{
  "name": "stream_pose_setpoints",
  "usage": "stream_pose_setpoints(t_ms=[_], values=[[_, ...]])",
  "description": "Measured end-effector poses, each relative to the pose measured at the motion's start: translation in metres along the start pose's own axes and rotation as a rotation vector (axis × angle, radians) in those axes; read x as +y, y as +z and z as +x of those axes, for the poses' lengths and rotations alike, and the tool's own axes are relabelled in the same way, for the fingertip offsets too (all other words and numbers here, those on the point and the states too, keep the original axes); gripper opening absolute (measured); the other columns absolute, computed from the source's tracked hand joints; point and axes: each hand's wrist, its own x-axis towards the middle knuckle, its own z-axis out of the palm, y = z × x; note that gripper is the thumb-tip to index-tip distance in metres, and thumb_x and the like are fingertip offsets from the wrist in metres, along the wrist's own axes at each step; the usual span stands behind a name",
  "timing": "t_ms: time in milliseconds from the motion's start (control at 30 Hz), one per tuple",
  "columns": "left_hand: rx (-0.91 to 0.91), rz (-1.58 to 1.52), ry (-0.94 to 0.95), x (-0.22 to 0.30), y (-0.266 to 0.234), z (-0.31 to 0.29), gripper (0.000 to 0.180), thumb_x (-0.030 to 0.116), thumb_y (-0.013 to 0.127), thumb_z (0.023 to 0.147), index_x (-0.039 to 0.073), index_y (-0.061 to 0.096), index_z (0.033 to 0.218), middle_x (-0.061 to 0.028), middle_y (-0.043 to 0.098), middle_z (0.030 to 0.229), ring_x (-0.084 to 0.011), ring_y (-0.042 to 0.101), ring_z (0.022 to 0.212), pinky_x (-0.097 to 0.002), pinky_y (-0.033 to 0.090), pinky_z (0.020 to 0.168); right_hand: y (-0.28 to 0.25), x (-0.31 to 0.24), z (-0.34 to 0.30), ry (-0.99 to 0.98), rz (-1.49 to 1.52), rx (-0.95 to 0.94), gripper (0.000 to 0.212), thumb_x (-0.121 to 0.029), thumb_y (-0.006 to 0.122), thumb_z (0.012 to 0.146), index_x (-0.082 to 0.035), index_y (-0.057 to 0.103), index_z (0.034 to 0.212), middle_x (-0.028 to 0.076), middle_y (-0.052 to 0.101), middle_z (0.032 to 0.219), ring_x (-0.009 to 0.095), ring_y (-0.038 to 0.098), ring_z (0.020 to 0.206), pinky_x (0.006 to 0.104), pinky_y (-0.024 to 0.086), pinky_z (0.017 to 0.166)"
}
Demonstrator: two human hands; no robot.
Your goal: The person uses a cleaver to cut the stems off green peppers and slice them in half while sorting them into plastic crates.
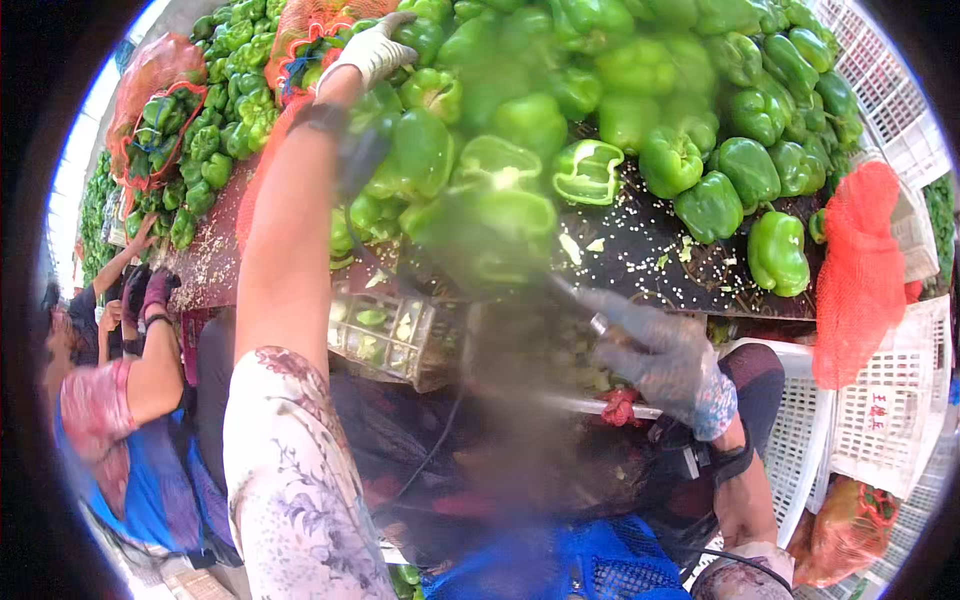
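Observation:
My left hand [375, 55], in a white glove, reaches up to the pile of green bell peppers [530, 122]. Its fingers are apart at the side of one green pepper [421, 40]. Lower right, my right hand [655, 360] wears a patterned glove and is blurred by motion. It is closed round what looks like a small knife [598, 323], whose tip is lost in the blur. Cut pepper halves, one of them an open half [588, 172], lie at the near side of the pile. A hazy smear over the middle of the view hides details there.
White seeds dot the dark tabletop [690, 285]. Below its edge stands a plastic crate [385, 335] with pepper scraps. Red mesh netting [860, 275] hangs at the right, beside white baskets [895, 400]. At the left, a co-worker's arm [150, 375] is near a filled mesh bag [155, 120].

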Motion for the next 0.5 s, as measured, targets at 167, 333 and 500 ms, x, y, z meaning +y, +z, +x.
stream_pose_setpoints(t_ms=[167, 333, 500], values=[[0.304, 0.063, 0.004, -0.047, -0.02, -0.008, 0.049, 0.01, 0.063, 0.08, 0.021, 0.059, 0.128, -0.0122, 0.069, 0.097, -0.0206, 0.064, 0.083, -0.0324, 0.052, 0.076, 0.003, -0.019, -0.001, 0.006, 0.131, 0.038, 0.052, -0.013, 0.067, 0.086, -0.02, 0.058, 0.137, 0.012, 0.072, 0.092, 0.023, 0.071, 0.077, 0.0334, 0.057, 0.07], [-0.171, -0.24, -0.188, -0.02, -0.045, -0.023, 0.055, 0.004, 0.054, 0.085, 0.025, 0.052, 0.136, -0.002, 0.061, 0.091, -0.0176, 0.06, 0.071, -0.0399, 0.055, 0.063, 0.011, -0.01, -0.006, -0.039, 0.047, 0.093, 0.052, -0.013, 0.069, 0.085, -0.02, 0.059, 0.136, 0.014, 0.071, 0.095, 0.027, 0.071, 0.078, 0.0348, 0.057, 0.071], [-0.275, -0.131, -0.028, 0.011, -0.071, -0.01, 0.07, 0.004, 0.059, 0.079, 0.026, 0.046, 0.145, -0.0004, 0.056, 0.086, -0.0128, 0.055, 0.07, -0.0314, 0.05, 0.056, 0.013, 0.011, -0.011, -0.23, -0.042, 0.118, 0.055, -0.007, 0.073, 0.081, -0.011, 0.06, 0.134, 0.013, 0.071, 0.113, 0.021, 0.07, 0.091, 0.0326, 0.055, 0.083]])
